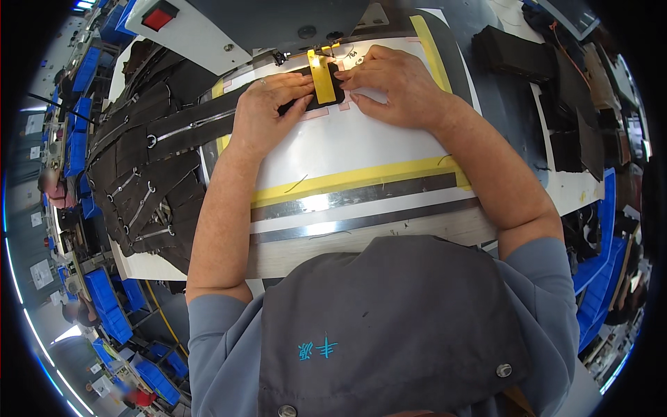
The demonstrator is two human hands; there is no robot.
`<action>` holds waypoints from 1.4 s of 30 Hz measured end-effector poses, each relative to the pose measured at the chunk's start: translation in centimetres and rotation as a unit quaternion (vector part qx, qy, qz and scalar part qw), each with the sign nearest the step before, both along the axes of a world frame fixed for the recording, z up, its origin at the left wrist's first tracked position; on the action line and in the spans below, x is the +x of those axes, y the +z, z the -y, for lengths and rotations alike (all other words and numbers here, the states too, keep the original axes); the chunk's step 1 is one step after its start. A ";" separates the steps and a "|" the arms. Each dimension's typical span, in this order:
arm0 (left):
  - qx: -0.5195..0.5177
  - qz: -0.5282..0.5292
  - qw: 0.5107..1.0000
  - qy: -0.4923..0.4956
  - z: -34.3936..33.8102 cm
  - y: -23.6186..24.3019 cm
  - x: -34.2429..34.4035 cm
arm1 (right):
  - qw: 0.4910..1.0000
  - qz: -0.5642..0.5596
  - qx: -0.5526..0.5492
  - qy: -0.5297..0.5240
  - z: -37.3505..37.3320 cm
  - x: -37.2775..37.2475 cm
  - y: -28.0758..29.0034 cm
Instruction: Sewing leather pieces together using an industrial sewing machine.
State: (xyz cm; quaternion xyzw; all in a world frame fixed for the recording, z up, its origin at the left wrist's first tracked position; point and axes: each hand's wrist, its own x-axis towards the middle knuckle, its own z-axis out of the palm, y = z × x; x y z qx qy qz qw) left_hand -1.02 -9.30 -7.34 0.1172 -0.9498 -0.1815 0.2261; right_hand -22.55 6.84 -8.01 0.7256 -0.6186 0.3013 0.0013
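Note:
A black fabric strap (194,124) with a silver zipper along it runs from the pile at the left to under the yellow clamp (320,78) of a sewing machine. My left hand (267,111) is closed on the strap near its end, fingers on top and thumb along the near edge. From the other side my right hand (396,87) touches the strap end's right edge with its fingertips; its thumb is spread apart, lower, over the white sheet. The clamp covers the middle of the strap's end.
Overhead is the grey machine head (278,28) with a red switch (160,15). A white sheet (347,142) edged with yellow tape lies below my hands. Black straps with zippers (132,187) heap at the left. Dark stacked pieces (514,55) stand at the right, with blue bins (601,257) beyond.

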 end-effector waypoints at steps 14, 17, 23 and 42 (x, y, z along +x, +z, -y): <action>0.071 -0.025 0.997 0.026 0.1 -0.1 0.1 | 0.996 -0.014 -0.073 0.043 0.4 -0.3 -0.4; 0.067 -0.032 0.997 0.028 0.2 -0.2 0.0 | 0.994 -0.016 -0.099 0.036 0.6 -0.3 -0.6; 0.057 -0.050 0.997 0.018 0.3 -0.6 0.0 | 0.995 -0.019 -0.089 0.034 0.4 -0.3 -0.6; 0.007 -0.048 0.998 0.030 -0.1 -0.2 1.2 | 0.996 -0.059 -0.060 0.032 0.3 0.1 0.0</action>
